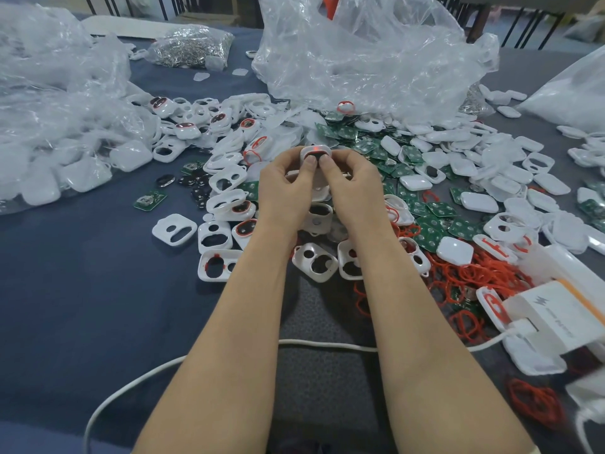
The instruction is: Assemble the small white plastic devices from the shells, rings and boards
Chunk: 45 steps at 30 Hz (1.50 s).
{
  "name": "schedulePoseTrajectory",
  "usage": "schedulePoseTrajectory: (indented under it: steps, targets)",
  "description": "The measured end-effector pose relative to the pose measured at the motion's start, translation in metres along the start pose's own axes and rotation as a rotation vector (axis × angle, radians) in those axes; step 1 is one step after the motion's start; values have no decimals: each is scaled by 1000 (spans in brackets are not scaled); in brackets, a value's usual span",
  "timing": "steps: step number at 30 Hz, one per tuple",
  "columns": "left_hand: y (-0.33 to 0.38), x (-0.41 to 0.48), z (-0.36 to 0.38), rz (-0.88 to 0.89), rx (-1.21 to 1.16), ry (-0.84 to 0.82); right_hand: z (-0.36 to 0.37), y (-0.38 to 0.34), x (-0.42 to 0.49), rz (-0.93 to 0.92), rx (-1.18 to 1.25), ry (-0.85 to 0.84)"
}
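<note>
We see left grip (288, 185) and right grip (352, 188) pinching one small white plastic shell (316, 151) (red ring (315, 148) inside), above dark blue surface (82, 257).

One wide-angle view looks from the person's head, forward and down over the tabletop (82, 290). It sits close: both forearms (229, 339) run from the near edge to the left hand (284, 191) and right hand (353, 191) at mid-frame. Plastic bags (360, 60) line the far side.

table (82, 290): dark blue top; far edge: dark furniture legs (520, 27); beyond: pale floor (563, 40); light: even
</note>
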<state>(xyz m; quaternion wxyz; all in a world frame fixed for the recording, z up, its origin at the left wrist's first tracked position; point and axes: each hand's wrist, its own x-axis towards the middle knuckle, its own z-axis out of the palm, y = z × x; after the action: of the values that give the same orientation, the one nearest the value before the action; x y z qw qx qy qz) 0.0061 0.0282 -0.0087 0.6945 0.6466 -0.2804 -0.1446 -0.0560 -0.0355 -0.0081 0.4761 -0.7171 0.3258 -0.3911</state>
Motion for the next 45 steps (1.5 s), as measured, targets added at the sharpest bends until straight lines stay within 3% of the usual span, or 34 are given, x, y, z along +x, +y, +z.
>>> schedulePoseTrajectory:
  steps: [4, 14, 27, 33, 39, 45]
  targets:
    - [3, 0, -1, -46, -68, 21, -2, -3, -1, 32, 85, -44]
    - [3, -2, 0, -97, -105, -2, 1, 1, -5, -108, -93, 4]
    - [5, 0, -7, -77, -88, 54, 6, -5, -6, -85, -101, -80]
    - [24, 23, -58, -134, -232, 320, 72, -47, 1, -35, 36, -125]
    - [50, 68, -171, -121, -336, 679, 206, -115, 13, 90, 252, -339]
    - [52, 100, -245, -168, -367, 833, 314, -141, 22, 241, 268, -562]
